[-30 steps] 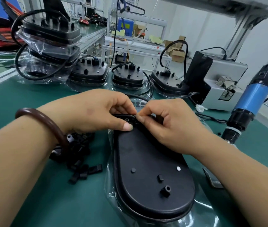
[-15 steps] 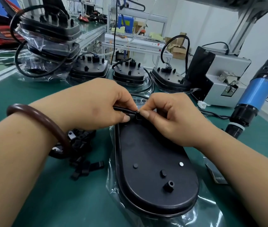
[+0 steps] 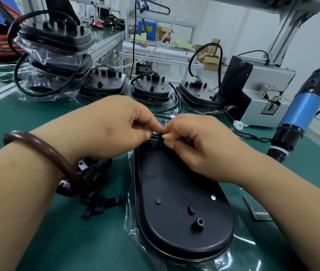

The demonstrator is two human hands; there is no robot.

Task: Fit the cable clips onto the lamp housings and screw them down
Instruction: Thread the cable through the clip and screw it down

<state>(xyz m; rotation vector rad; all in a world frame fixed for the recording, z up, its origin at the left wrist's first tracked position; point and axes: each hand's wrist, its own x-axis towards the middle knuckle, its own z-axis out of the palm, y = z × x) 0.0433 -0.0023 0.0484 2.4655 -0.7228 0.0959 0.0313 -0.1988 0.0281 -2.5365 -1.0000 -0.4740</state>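
A long black lamp housing (image 3: 176, 194) lies back-up in its clear plastic bag on the green mat in front of me. At its far end both hands meet over a small black cable clip (image 3: 160, 138). My left hand (image 3: 114, 126) pinches the clip and the cable there between thumb and fingers. From the other side, my right hand (image 3: 198, 147) pinches the same clip with thumb and forefinger. The cable under the fingers is mostly hidden. A loose heap of black cable clips (image 3: 96, 184) lies left of the housing, under my left wrist.
A blue electric screwdriver (image 3: 299, 116) hangs at the right. Behind it stands a grey screw feeder box (image 3: 260, 98). Three more housings (image 3: 151, 90) with cables sit in a row at the back, and a stack of bagged housings (image 3: 53, 49) is at back left.
Both hands have risen slightly off the housing's far end, still pinching the clip between them. The view has shifted a little closer.
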